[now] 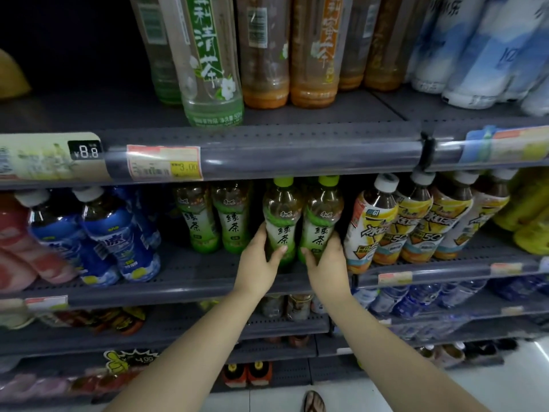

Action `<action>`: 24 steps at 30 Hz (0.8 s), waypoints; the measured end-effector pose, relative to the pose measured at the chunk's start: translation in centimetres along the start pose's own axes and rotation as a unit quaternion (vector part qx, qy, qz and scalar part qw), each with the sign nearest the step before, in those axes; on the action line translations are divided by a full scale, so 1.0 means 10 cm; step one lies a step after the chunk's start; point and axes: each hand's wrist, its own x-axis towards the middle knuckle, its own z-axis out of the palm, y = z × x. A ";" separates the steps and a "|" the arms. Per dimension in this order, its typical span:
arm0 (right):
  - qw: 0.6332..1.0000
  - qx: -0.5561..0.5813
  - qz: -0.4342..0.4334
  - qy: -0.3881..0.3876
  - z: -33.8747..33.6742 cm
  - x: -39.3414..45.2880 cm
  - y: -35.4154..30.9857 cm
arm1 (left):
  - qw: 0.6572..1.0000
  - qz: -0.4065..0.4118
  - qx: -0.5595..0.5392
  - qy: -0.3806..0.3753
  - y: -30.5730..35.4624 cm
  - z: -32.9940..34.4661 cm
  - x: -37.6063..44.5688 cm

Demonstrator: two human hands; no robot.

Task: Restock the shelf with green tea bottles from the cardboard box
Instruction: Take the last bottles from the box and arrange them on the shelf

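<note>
The middle shelf [184, 281] runs across the view, its front lip at six o'clock of the drinks standing on it. On it, roughly centre, two green tea bottles [283, 221] stand upright side by side, caps up at twelve o'clock, long axes vertical with a slight lean that the wide lens may add. They sit nearer the front edge than the two shelved green tea bottles [215, 218] at their nine o'clock, which stand deeper in. The yellow-labelled tea bottles [410, 221] crowd in at three o'clock, just beside the right-hand bottle. The cardboard box is not in view.

The left hand [257, 263] grips the lower body of the left bottle from its eight o'clock side, thumb across the front of the label, fingers curled behind and hidden. The right hand [325, 261] holds the other bottle the same way from its four o'clock side, thumb showing on the label's lower front. Each hand is nearest its own bottle, and both are clasped firmly rather than slack.

The likely next move is a push straight back, toward twelve o'clock into the shelf, to line these two up behind or beside the shelved pair. Whether the bottle bases already rest on the shelf I cannot tell, as the hands cover them.
</note>
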 end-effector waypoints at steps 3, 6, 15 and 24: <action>1.000 -0.016 -0.008 -0.009 -0.04 -0.02 -0.03 | 1.000 -0.007 0.015 0.002 0.03 0.02 0.00; 1.000 0.003 -0.009 -0.007 -0.08 -0.08 -0.06 | 1.000 -0.021 0.019 0.011 0.05 0.00 -0.03; 0.996 0.068 -0.007 0.050 -0.07 -0.55 -0.16 | 0.998 -0.025 -0.031 0.048 -0.06 -0.23 -0.32; 0.978 0.102 -0.163 -0.079 0.31 -0.89 -0.52 | 0.987 -0.042 0.003 0.154 -0.37 -0.81 -0.38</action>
